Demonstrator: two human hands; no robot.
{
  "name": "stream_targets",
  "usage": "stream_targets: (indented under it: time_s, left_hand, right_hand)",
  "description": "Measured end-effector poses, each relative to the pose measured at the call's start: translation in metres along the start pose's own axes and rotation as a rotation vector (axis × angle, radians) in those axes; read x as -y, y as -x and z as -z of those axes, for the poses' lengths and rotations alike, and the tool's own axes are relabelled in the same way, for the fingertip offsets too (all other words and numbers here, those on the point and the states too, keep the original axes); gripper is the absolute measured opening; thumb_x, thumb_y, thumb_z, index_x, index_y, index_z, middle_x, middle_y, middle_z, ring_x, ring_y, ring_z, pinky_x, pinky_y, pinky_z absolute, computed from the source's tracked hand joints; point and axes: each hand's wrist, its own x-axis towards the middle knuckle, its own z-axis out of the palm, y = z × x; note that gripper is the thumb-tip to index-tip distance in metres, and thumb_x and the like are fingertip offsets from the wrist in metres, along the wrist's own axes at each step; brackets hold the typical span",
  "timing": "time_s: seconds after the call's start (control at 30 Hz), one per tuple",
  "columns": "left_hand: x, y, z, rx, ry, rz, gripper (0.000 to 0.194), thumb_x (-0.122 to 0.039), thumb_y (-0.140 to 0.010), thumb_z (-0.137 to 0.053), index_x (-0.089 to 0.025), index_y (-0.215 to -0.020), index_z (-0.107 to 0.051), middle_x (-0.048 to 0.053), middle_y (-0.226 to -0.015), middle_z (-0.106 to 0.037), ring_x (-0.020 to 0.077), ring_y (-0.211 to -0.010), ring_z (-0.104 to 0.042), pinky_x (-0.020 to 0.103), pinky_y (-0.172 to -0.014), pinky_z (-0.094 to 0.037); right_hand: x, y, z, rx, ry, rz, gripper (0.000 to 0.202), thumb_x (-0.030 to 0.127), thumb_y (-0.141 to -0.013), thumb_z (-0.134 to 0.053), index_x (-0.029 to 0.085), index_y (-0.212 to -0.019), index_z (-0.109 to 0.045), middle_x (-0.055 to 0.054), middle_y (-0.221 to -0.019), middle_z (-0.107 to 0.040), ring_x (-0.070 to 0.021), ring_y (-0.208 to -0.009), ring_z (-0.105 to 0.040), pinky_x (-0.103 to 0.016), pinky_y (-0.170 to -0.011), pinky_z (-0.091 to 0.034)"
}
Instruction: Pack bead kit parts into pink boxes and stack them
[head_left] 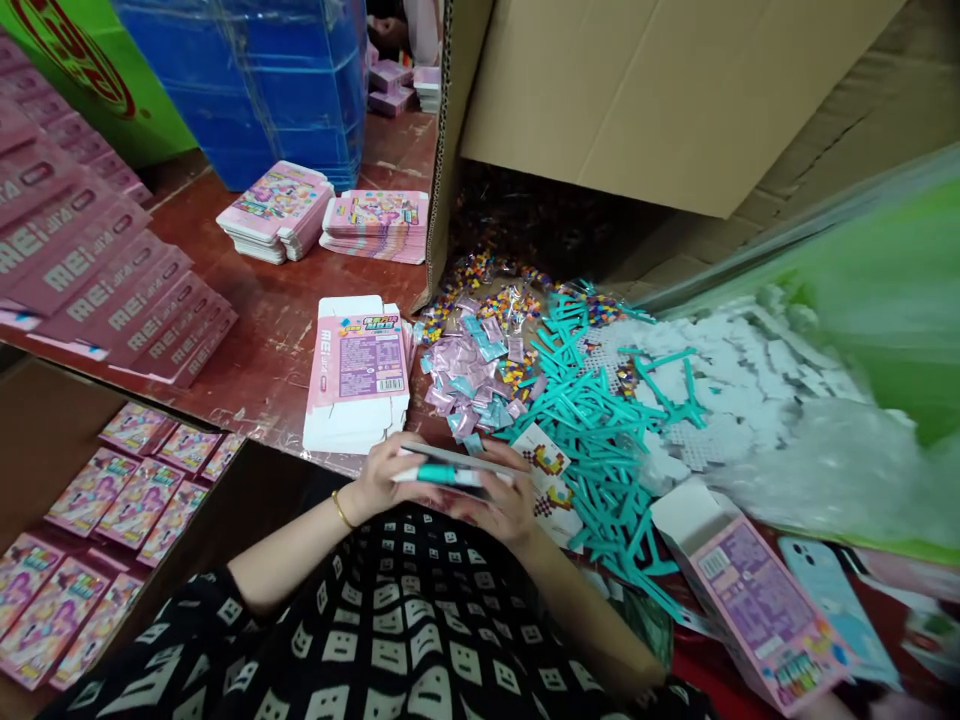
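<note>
Near the front edge of the table, my left hand (pixel 391 476) and my right hand (pixel 511 500) hold a small box (pixel 454 508) between them, fingers wrapped round its two ends. White and teal pieces show along its open side; the view into it is too blurred to make out more. Just beyond my left hand lies a stack of flat pink cartons (pixel 371 365). Printed pattern cards (pixel 551 455) lie beside my right hand, next to a heap of teal plastic sticks (pixel 607 450). Small pink and blue packets (pixel 465 370) lie beyond my hands.
Flat carton stacks (pixel 277 205) stand by a blue bin (pixel 277 90). Pink boxes (pixel 97 260) are piled at left, more boxes (pixel 97 490) below. A cardboard box (pixel 600 90) holds colourful beads. An open pink box (pixel 757 590) and a phone (pixel 840 600) lie at right.
</note>
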Motion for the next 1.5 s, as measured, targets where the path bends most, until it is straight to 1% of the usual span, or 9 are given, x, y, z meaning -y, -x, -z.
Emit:
stream_targets:
  time_s: [0.13, 0.33, 0.47, 0.57, 0.67, 0.77, 1.1, 1.3, 1.5]
  left_hand:
    - [0.007, -0.003, -0.003, -0.047, -0.083, -0.038, 0.072, -0.041, -0.075, -0.079, -0.026, -0.136, -0.046, 0.012, -0.114, -0.064, 0.022, -0.099, -0.069, 0.037, -0.077, -0.062]
    - [0.001, -0.023, 0.009, 0.079, -0.097, -0.008, 0.023, -0.029, -0.083, -0.074, -0.015, -0.096, -0.061, 0.014, -0.114, -0.064, 0.022, -0.104, -0.068, 0.034, -0.082, -0.062]
    - [0.006, -0.021, 0.007, -0.06, 0.051, -0.092, 0.044, -0.01, -0.086, -0.069, -0.023, -0.124, -0.051, 0.009, -0.114, -0.067, 0.0233, -0.111, -0.067, 0.044, -0.088, -0.062]
    - [0.009, -0.018, 0.01, -0.11, 0.183, -0.124, 0.046, -0.015, -0.092, -0.061, -0.028, -0.133, -0.043, 0.008, -0.11, -0.068, 0.0246, -0.112, -0.067, 0.049, -0.088, -0.061]
    - [0.007, -0.019, 0.021, 0.097, -0.005, -0.127, 0.039, -0.032, -0.091, -0.065, -0.019, -0.126, -0.054, 0.012, -0.105, -0.067, 0.0273, -0.111, -0.066, 0.048, -0.089, -0.06]
    - [0.001, -0.022, 0.03, 0.213, -0.162, -0.079, 0.047, -0.045, -0.086, -0.068, -0.017, -0.122, -0.057, 0.016, -0.112, -0.064, 0.0261, -0.104, -0.066, 0.043, -0.08, -0.062]
    - [-0.013, -0.032, 0.031, 0.133, -0.041, 0.071, 0.019, -0.018, -0.096, -0.053, -0.017, -0.112, -0.063, 0.013, -0.106, -0.071, 0.018, -0.096, -0.07, 0.031, -0.078, -0.061]
    - [0.002, -0.011, 0.023, 0.108, 0.077, -0.037, 0.021, -0.028, -0.098, -0.052, -0.017, -0.114, -0.06, 0.017, -0.12, -0.065, 0.0234, -0.112, -0.066, 0.038, -0.086, -0.06]
    - [0.014, 0.009, -0.005, -0.03, 0.014, -0.031, 0.04, -0.031, -0.09, -0.066, -0.032, -0.125, -0.046, 0.009, -0.119, -0.06, 0.0216, -0.103, -0.067, 0.032, -0.078, -0.061]
  right_hand:
    - [-0.016, -0.012, -0.02, -0.197, -0.072, 0.183, 0.057, 0.043, -0.097, -0.054, 0.028, -0.149, -0.033, -0.017, -0.135, -0.052, -0.0225, -0.095, -0.07, -0.041, -0.077, -0.064]
    - [-0.02, -0.025, -0.004, -0.166, 0.079, 0.275, 0.038, 0.032, -0.094, -0.061, 0.022, -0.131, -0.056, -0.014, -0.131, -0.056, -0.0229, -0.11, -0.066, -0.037, -0.086, -0.064]
    - [-0.022, -0.024, 0.003, -0.202, 0.064, 0.375, 0.034, 0.012, -0.091, -0.062, 0.027, -0.12, -0.055, -0.006, -0.126, -0.063, -0.0239, -0.118, -0.063, -0.045, -0.091, -0.062]
    - [-0.015, -0.03, 0.009, -0.139, -0.052, 0.357, 0.039, 0.025, -0.091, -0.067, 0.026, -0.127, -0.051, -0.006, -0.112, -0.069, -0.0261, -0.116, -0.065, -0.052, -0.094, -0.059]
    - [-0.003, -0.043, 0.018, 0.054, -0.032, 0.293, 0.041, 0.038, -0.092, -0.064, 0.019, -0.127, -0.056, -0.014, -0.118, -0.065, -0.0287, -0.121, -0.061, -0.048, -0.094, -0.058]
    - [0.007, -0.054, 0.026, 0.212, -0.003, 0.214, 0.036, 0.025, -0.096, -0.056, 0.022, -0.132, -0.056, -0.015, -0.137, -0.056, -0.0258, -0.125, -0.056, -0.045, -0.096, -0.055]
    - [0.01, -0.071, 0.033, 0.449, -0.136, 0.062, 0.042, 0.021, -0.1, -0.045, 0.028, -0.142, -0.049, -0.006, -0.131, -0.064, -0.018, -0.119, -0.06, -0.035, -0.097, -0.053]
    - [0.001, -0.072, 0.036, 0.489, -0.165, 0.096, 0.038, 0.024, -0.103, -0.041, 0.028, -0.139, -0.052, -0.006, -0.144, -0.054, -0.0164, -0.13, -0.053, -0.034, -0.105, -0.051]
    - [-0.015, -0.049, 0.018, 0.286, -0.043, 0.297, 0.038, 0.031, -0.097, -0.056, 0.03, -0.135, -0.057, -0.008, -0.141, -0.056, -0.023, -0.122, -0.06, -0.039, -0.094, -0.058]
